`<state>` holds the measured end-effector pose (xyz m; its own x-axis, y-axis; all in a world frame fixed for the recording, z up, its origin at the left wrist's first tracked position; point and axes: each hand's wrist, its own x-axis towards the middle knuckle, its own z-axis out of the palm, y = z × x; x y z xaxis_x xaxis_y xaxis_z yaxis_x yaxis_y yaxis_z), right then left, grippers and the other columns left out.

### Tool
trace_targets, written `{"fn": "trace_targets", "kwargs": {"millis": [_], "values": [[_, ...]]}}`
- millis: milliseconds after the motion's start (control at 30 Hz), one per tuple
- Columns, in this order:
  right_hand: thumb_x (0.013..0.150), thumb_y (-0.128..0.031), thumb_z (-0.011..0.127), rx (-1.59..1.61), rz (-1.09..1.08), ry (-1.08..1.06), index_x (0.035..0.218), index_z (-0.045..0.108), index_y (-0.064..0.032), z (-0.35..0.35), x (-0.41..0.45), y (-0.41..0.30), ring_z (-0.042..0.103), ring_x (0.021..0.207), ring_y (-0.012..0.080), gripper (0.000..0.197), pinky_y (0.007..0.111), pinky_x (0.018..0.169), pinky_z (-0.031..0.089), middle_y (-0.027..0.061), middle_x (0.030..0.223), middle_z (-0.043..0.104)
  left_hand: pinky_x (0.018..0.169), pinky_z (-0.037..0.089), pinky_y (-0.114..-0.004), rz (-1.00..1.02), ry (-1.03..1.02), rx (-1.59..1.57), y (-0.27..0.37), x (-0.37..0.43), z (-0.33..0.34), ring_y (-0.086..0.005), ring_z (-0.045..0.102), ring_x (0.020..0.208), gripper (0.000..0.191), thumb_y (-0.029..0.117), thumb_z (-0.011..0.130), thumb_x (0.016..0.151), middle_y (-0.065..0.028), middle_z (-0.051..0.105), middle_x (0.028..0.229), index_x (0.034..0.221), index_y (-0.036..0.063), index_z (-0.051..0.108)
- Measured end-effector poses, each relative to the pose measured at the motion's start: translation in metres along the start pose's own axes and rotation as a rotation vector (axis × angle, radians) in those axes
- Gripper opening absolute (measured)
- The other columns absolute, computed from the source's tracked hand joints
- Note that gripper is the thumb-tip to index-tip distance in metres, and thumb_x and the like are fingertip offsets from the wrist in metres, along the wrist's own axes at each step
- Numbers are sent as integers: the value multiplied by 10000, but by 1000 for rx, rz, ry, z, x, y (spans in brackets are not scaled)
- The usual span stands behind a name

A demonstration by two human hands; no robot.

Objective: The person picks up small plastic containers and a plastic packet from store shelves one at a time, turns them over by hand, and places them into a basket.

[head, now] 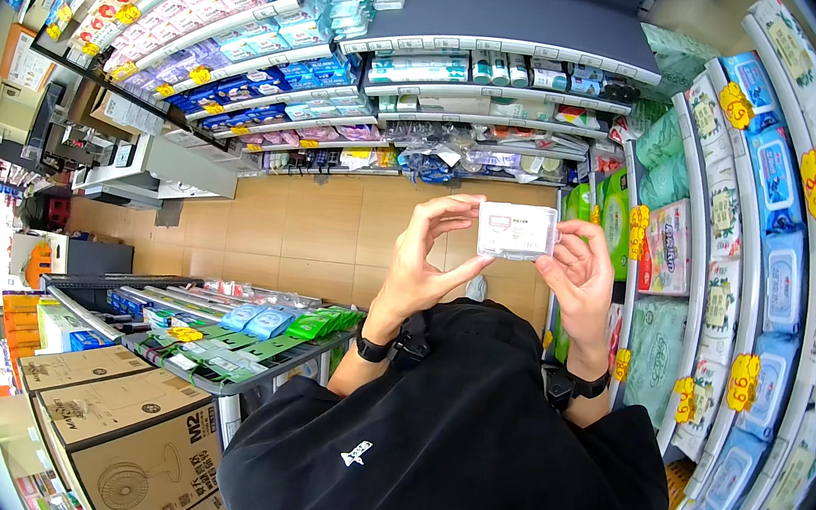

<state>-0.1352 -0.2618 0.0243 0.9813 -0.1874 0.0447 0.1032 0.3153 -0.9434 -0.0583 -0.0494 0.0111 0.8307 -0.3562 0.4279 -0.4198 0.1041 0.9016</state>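
A small clear plastic box (517,231) with a white printed label is held up level before my chest, over the tiled floor. At its left side, my left hand (430,246) grips it, with the thumb along the lower edge and the fingertips at the upper corner. My right hand (579,263) takes the other side, its thumb on the lower right corner and its index finger by the right edge. The box looks closed; what it contains is hard to make out. Both wrists wear black straps carrying small devices.
Shelves of packaged goods (486,101) stand ahead. Wet-wipe packs (778,184) and tissue packs fill the right shelves, with yellow price tags (743,382). A rack with green packs (325,323) is at my left, beside cardboard fan boxes (137,443). Tiled floor (304,236) lies between.
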Motion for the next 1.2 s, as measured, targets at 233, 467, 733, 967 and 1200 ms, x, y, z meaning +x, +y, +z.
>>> {"fn": "trace_targets", "kwargs": {"millis": [233,467,733,967,1200], "values": [[905,35,757,-54,-107,94,1312,463,-1,25,-56,-5,628,1213,209,503,328,1027,502,200,1343,610,1071,518,-391,-35,-82,-153,17,-32,-4,-270,589,1303,664,-4,859,796,-185,583,1383,1347,13,489],[958,-14,701,-84,-273,148,1321,450,12,42,-128,-16,576,1319,261,442,364,1069,474,290,1502,499,1108,474,-404,-183,-227,-427,26,-70,6,-244,565,1301,613,-34,827,814,-163,569,1365,1333,11,504],[1051,-72,565,-114,-275,438,1232,517,15,58,-225,-19,598,1258,225,206,372,1071,460,244,1394,603,1103,458,-403,-187,-413,-583,50,-123,27,-249,557,1292,555,-32,788,837,-170,563,1356,1316,8,512],[1005,-31,632,39,-280,599,1213,534,-9,63,-304,-23,622,1165,170,231,324,973,485,165,1317,644,1097,460,-400,-210,-621,-612,72,-161,50,-248,557,1291,562,-20,797,836,-165,558,1358,1320,9,513],[982,-32,664,87,-299,693,1243,529,-12,63,-358,-28,619,1153,168,294,322,982,478,123,1276,641,1081,474,-396,-189,-771,-648,88,-184,80,-244,565,1283,583,-11,814,824,-153,560,1358,1325,8,517]]}}
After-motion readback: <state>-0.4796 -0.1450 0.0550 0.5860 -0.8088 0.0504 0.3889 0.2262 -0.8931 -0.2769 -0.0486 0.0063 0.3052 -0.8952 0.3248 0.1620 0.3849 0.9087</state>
